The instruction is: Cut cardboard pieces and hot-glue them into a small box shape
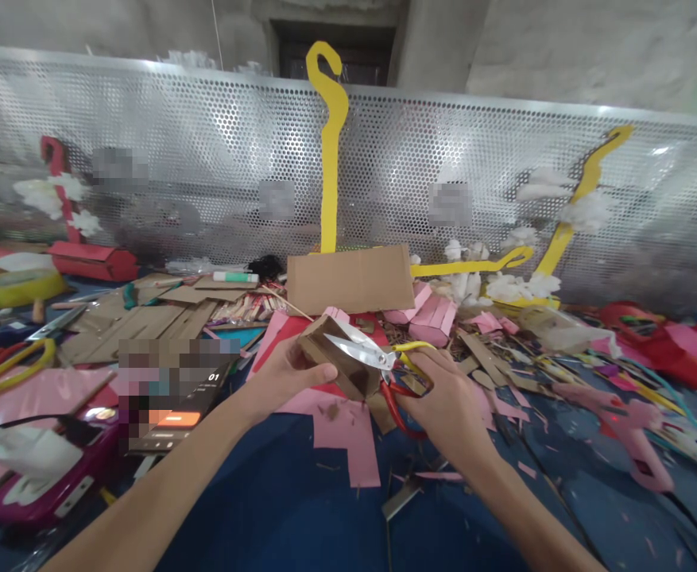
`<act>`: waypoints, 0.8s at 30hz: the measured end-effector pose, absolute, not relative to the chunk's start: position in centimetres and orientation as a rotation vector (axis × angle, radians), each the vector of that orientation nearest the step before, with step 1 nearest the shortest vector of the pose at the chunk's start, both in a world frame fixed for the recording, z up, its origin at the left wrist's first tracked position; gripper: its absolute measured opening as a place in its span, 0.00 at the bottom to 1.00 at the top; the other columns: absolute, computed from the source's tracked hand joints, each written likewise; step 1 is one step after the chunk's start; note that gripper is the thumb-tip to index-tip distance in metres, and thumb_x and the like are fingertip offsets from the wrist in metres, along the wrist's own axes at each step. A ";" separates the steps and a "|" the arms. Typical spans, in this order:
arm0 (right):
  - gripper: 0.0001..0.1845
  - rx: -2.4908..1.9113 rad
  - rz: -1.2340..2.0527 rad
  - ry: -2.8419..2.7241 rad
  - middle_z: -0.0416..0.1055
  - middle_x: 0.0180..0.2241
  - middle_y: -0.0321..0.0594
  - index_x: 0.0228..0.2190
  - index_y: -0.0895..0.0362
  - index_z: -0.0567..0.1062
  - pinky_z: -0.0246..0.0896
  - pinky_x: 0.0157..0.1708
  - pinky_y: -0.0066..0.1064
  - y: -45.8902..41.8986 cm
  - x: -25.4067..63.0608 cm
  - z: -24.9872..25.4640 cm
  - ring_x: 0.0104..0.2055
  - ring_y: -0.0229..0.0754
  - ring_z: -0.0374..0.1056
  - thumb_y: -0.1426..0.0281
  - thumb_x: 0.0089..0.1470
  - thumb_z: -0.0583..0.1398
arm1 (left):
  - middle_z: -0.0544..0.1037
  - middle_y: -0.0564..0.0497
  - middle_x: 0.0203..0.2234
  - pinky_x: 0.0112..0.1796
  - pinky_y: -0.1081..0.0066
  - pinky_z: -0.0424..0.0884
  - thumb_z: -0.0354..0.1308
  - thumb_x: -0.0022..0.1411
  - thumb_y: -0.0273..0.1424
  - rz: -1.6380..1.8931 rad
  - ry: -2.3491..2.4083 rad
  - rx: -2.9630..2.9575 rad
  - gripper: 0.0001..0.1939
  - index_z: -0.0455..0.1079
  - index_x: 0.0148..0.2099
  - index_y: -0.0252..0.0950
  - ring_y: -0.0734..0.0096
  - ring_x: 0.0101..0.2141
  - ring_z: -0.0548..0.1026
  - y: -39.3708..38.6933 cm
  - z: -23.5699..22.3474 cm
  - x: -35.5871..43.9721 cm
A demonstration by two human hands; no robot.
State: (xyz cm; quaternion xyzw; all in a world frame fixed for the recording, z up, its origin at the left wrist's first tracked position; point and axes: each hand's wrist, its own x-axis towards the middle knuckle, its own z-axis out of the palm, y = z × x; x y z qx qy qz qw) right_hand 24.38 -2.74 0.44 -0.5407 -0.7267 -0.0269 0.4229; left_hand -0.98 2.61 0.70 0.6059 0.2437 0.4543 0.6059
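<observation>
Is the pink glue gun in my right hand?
No, the glue gun lies on the blue table, while your right hand holds the scissors.

On the table [253, 508], the glue stick [235, 277] lay left of the cardboard piece [351, 281]. The phone [178, 419] lay before it, to the left, and the glue gun [625, 425] before it, farther right. The screen [217, 159] stood behind it.

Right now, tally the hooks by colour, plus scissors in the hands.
Yellow hooks: 3 (upright one, leaning one, sideways one)
Red hook: 1
Scissors in the right hand: 1
Scissors in the left hand: 0
Total: 5
</observation>
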 end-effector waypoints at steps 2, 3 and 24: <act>0.11 -1.348 -0.095 -1.818 0.78 0.43 0.44 0.37 0.54 0.77 0.69 0.43 0.41 -2.7 24.5 0.3 0.46 0.52 0.71 0.75 0.49 0.62 | 0.83 0.45 0.45 0.52 0.59 0.74 0.74 0.53 0.32 1.052 0.541 1.395 0.20 0.77 0.49 0.36 0.54 0.49 0.78 2.6 0.7 -0.9; 0.10 -1.345 -0.107 -1.819 0.78 0.42 0.44 0.36 0.54 0.77 0.69 0.43 0.41 -2.6 24.6 0.3 0.45 0.52 0.71 0.75 0.49 0.62 | 0.83 0.45 0.46 0.51 0.59 0.74 0.74 0.54 0.31 1.052 0.530 1.393 0.21 0.77 0.49 0.37 0.54 0.50 0.78 2.6 0.6 -0.8; 0.17 -1.430 -0.175 -1.820 0.72 0.45 0.48 0.44 0.53 0.71 0.68 0.46 0.46 -2.0 24.8 -0.9 0.48 0.57 0.69 0.68 0.51 0.65 | 0.83 0.43 0.40 0.36 0.62 0.79 0.71 0.58 0.32 0.936 0.439 1.362 0.17 0.75 0.49 0.35 0.56 0.38 0.82 2.0 0.8 -0.5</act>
